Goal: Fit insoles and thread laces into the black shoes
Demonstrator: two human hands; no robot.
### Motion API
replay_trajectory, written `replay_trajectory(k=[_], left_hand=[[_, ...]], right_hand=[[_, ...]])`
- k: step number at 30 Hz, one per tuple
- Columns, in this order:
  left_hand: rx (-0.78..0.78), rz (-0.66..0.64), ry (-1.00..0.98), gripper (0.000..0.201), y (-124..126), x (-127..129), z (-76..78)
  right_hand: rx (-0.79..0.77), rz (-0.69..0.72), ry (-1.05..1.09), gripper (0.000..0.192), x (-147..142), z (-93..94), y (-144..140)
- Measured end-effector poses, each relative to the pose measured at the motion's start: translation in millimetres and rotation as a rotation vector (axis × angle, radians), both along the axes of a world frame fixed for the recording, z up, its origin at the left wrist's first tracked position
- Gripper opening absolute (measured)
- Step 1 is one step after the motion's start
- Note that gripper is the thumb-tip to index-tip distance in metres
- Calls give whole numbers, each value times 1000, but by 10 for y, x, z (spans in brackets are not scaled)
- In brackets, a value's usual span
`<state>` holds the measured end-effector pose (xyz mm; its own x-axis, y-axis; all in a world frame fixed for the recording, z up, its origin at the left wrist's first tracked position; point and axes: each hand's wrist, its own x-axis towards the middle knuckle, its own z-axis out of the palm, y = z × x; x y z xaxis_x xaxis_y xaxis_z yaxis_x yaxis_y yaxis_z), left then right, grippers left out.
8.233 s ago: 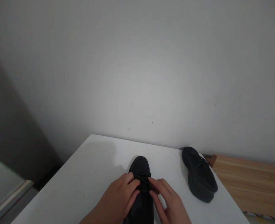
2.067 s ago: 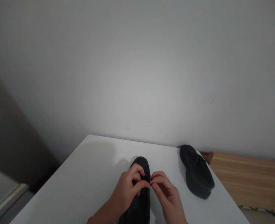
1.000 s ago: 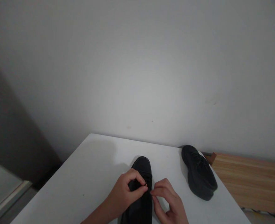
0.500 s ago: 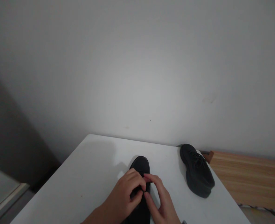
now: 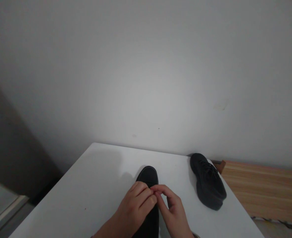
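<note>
Your left hand point(image 5: 136, 206) and right hand point(image 5: 172, 210) meet over one shoe point(image 5: 148, 175); can't tell what either grips. Table point(image 5: 86, 185) runs wide left; second shoe point(image 5: 207, 185) at right edge point(image 5: 244, 212).

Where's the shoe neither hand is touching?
In the head view, the other black shoe is at the far right corner of the white table, by the wall, right of the right hand.

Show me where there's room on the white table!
The table is mostly bare between its left edge and the left hand; a smaller gap lies between right hand and far shoe. Crowded: the near shoe, under both hands.
</note>
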<state>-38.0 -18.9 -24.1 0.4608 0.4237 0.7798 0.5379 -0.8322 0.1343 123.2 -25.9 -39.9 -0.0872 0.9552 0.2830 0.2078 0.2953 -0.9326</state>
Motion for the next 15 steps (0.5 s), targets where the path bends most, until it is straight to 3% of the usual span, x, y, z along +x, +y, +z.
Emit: replay_trajectory(k=[7, 15], left_hand=[[21, 40, -5, 26, -5, -61, -55], [62, 53, -79, 20, -18, -65, -55]], right_hand=[[-109, 126, -15, 28, 58, 115, 104], [-103, 182, -95, 15, 98, 183, 130]])
